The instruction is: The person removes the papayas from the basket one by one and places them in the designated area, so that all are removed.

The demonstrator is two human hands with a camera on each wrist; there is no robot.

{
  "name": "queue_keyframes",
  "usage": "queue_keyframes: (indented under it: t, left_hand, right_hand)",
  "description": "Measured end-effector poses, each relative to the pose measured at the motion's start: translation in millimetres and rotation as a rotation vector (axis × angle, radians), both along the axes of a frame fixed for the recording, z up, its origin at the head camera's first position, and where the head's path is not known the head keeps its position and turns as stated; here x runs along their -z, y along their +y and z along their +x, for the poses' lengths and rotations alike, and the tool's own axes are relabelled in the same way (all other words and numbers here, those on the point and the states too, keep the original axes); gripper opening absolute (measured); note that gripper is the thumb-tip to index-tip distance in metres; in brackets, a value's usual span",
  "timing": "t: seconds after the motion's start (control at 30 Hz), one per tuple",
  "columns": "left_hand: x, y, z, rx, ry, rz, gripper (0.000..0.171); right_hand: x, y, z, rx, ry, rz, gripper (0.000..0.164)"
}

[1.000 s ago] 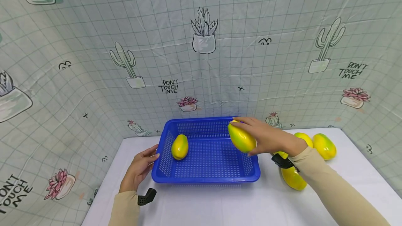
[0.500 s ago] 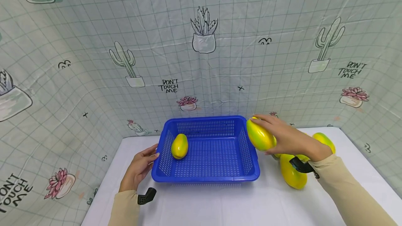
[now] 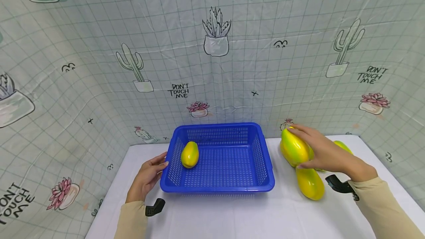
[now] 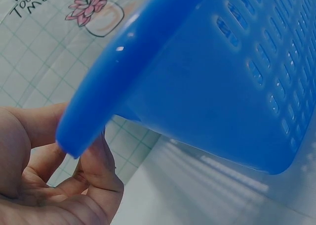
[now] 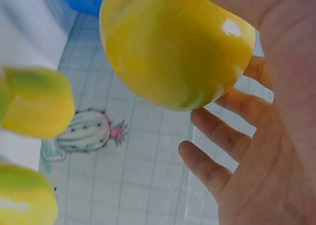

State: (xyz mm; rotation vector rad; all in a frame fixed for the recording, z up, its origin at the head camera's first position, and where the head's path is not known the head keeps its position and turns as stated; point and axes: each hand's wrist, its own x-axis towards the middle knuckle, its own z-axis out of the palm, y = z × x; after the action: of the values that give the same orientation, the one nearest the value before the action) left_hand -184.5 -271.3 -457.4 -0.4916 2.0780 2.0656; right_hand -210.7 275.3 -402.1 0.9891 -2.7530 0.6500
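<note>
My right hand (image 3: 327,154) grips a yellow-green mango (image 3: 293,146) at the right of the basket, among other mangoes. In the right wrist view the held mango (image 5: 177,47) lies between thumb and fingers. My left hand (image 3: 146,178) pinches the left rim of a blue plastic basket (image 3: 217,189); the left wrist view shows thumb and fingers on either side of that rim (image 4: 94,101). Inside the basket, toward its left side, lies one mango (image 3: 190,155). Another mango (image 3: 310,184) rests on the table just below my right hand.
A further mango (image 3: 343,146) shows partly behind my right hand, and others there are mostly hidden. The white table (image 3: 212,217) ends at a grid-patterned cloth backdrop (image 3: 232,73) close behind the basket.
Holding the mango, my right hand has moved right, from over the basket's right side to the mangoes on the table. The left hand, the basket and the mango inside have stayed put.
</note>
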Motion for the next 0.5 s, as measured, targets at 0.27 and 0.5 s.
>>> queue_keyframes:
  t: [0.27,0.5]
  left_hand:
    - [0.2,0.9,0.9,0.000,0.002,-0.003,0.056]
    - [1.7,1.0,0.3,-0.008,0.000,-0.004,0.056]
  right_hand:
    - [9.4,26.2,11.3,0.062,0.021,-0.023,0.111]
    - [21.0,47.6,17.7,0.111,-0.017,-0.055,0.116]
